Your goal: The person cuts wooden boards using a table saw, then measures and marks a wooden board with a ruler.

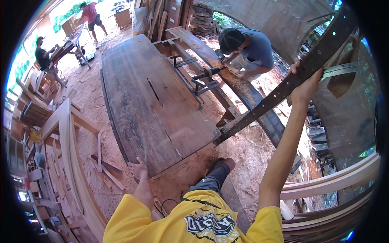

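Note:
My left hand (pixel 138 169) rests with fingers spread on the near left corner of a large wooden panel (pixel 139 93), which has a dark, worn surface and a long crack. My right hand (pixel 304 88), raised at the right, is wrapped around a long dark bar (pixel 279 85) with a row of holes. The bar slants from the panel's near right corner up to the upper right. A metal strip with ruler-like marks (pixel 342 69) sticks out beside my right hand; whether I grip it too cannot be seen. Clamps (pixel 206 81) sit along the panel's right side.
Across from me a person (pixel 251 48) in a cap bends over a shavings-covered board (pixel 247 95). Two other people (pixel 44 54) work at the far left. A curved wooden frame (pixel 69 133) stands at left, curved timbers (pixel 332 182) at right. Sawdust covers the floor (pixel 251 154).

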The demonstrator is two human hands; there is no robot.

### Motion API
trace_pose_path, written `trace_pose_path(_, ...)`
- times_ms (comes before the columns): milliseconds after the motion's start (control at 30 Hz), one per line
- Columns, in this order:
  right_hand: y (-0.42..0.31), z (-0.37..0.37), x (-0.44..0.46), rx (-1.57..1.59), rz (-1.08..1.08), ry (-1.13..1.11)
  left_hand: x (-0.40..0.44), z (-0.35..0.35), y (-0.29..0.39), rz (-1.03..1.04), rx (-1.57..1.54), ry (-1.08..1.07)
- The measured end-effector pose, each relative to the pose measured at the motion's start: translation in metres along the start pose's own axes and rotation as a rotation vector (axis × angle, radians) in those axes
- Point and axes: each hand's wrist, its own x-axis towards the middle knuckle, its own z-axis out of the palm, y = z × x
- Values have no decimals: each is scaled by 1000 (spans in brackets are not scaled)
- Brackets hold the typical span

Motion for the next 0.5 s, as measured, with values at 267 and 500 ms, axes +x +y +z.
trace_pose_path(267, 1, -2, 2, 13, 22, -19, -1, -1, 0, -6, -7, -5)
trace_pose_path(500, 1, -1, 0, -6, 8, -6, 1, 1, 0, -12, -8, -22)
